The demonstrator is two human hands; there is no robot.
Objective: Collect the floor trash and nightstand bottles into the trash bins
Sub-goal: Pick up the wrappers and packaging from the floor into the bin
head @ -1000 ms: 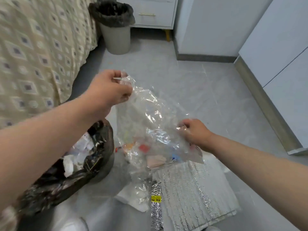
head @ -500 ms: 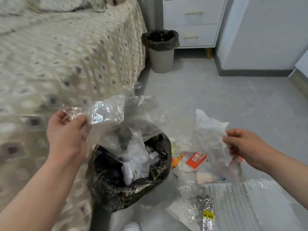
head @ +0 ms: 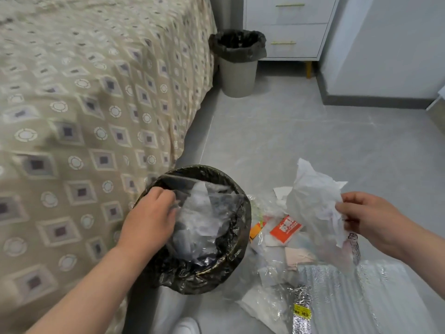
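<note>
Clear plastic (head: pixel 204 213) lies in the bin (head: pixel 243 214), left hand (head: pixel 149 220) grip curled round it (right hand (head: pixel 370 220) pinches a white bag (head: pixel 310 198)).

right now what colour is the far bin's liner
Black: the crinkled plastic liner folds over the rim of the round beige bin, head view.

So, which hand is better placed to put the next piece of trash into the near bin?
Probably the right hand: it pinches a crumpled white bag in the air, just right of the black-lined bin. The left hand is busy, holding clear plastic inside that bin.
</note>
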